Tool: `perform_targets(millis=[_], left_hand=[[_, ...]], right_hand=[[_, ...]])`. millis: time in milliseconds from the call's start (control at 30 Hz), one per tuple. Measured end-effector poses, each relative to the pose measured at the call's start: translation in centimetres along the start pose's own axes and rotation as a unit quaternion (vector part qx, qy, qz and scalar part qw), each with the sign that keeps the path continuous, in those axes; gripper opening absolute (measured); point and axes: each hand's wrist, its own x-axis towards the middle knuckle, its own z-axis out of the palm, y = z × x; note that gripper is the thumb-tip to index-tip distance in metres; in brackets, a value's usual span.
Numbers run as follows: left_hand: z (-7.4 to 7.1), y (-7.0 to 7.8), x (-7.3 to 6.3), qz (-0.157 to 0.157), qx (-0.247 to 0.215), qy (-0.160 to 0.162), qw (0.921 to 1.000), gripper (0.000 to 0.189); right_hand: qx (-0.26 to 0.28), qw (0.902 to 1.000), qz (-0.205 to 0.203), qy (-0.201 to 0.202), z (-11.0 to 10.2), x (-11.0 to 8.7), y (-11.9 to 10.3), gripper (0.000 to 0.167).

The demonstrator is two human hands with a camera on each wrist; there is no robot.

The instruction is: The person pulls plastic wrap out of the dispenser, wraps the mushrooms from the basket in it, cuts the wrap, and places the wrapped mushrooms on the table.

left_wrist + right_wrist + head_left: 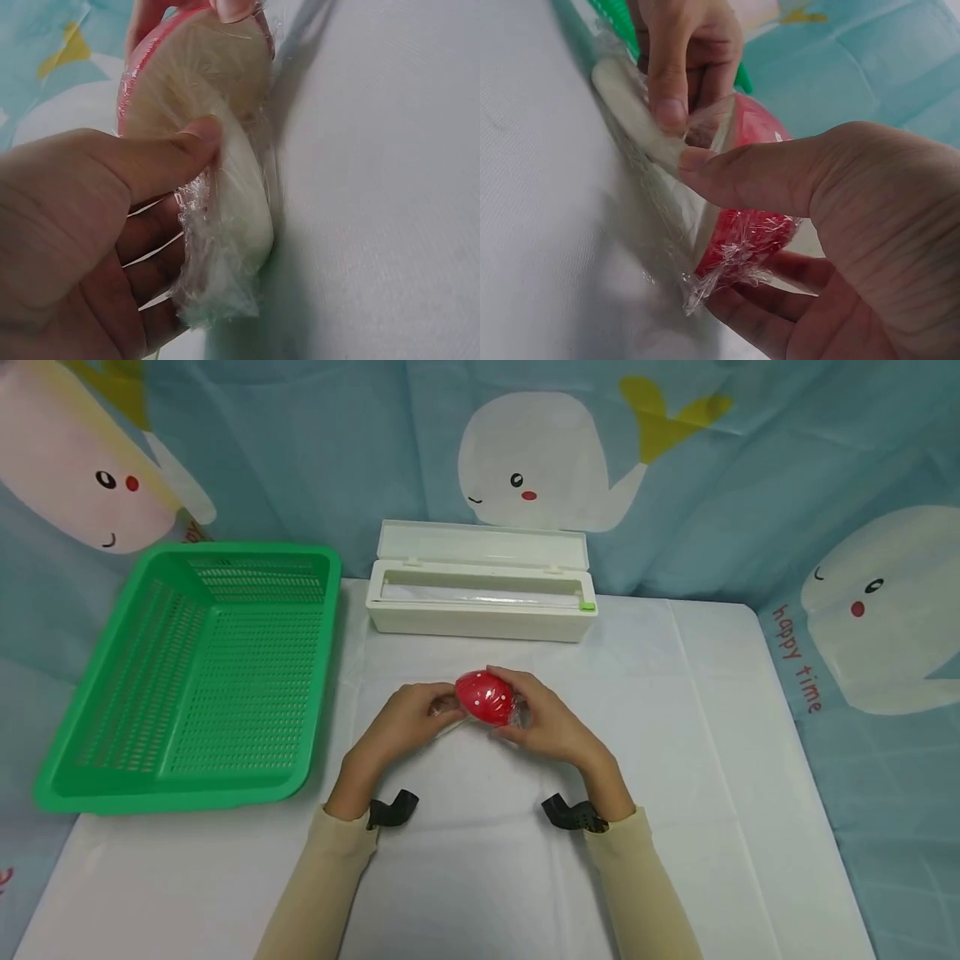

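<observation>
A toy mushroom [483, 696] with a red, white-dotted cap and a pale stem is held between both hands just over the white table. Clear plastic film [217, 289] wraps it, bunched and wrinkled past the stem's end. My left hand [405, 720] pinches the film and stem, its thumb laid along the stem in the left wrist view. On the other side, my right hand [551, 718] grips the cap [757, 124], thumb on the stem side and fingers round the red dome. The right wrist view shows loose film gathered at the cap's edge.
Behind the hands stands a white cling film dispenser [480, 622], its lid raised and a roll inside. A green plastic basket [324, 652] sits on the left of the table [675, 827]. A blue whale-print curtain [315, 460] hangs at the back.
</observation>
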Motion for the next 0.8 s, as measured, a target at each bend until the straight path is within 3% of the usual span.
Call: perform_targets(millis=[333,633,800], left_hand=[[-0.1,0.7,0.4,0.002,0.009,-0.004,0.9999,0.046],[0.0,0.8,-0.5,0.008,0.033,-0.016,0.9993,0.059],[-1.1,0.7,-2.5,-0.017,0.042,0.029,0.9986,0.063]], right_hand=[[0.001,0.9994,0.004,0.033,-0.2,-0.3,0.5,0.092],[-0.013,0.9984,0.031,0.045,-0.1,-2.4,0.7,0.103],[-0.034,0.995,0.035,0.087,-1.8,-4.1,0.9,0.079]])
